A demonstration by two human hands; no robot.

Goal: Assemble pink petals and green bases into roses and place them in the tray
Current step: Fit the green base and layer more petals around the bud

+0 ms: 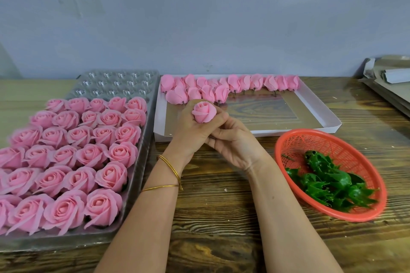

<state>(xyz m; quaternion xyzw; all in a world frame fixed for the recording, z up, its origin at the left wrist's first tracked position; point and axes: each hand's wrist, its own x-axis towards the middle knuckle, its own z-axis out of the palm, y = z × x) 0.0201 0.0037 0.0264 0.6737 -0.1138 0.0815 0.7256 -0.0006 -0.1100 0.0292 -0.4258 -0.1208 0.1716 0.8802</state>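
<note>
Grey-blue wall (199,17) closes off the far edge of a wood-grain worktop (221,217). At the left, a clear plastic tray (142,150) runs from the near edge almost to the wall; finished roses (88,155) fill its near rows, and its far cells (115,84) are unfilled. Just beside the tray's right wall lies a shallow white box (321,113), with pink petal buds (233,83) lined along its far rim and its floor bare nearer the person. A red basket (286,139) holding green bases (328,182) sits near the box's right front corner. Cardboard sheets (390,86) overhang the far right edge of view. Both hands meet over the box's near rim. The left hand (190,128), with bangles (170,166) on its wrist, has its fingers wrapped round a pink rose (203,112), bloom upward. The right hand (233,142) lies against it, fingers curled underneath; what they grip cannot be told. Bare worktop lies between the forearms and the basket.
</note>
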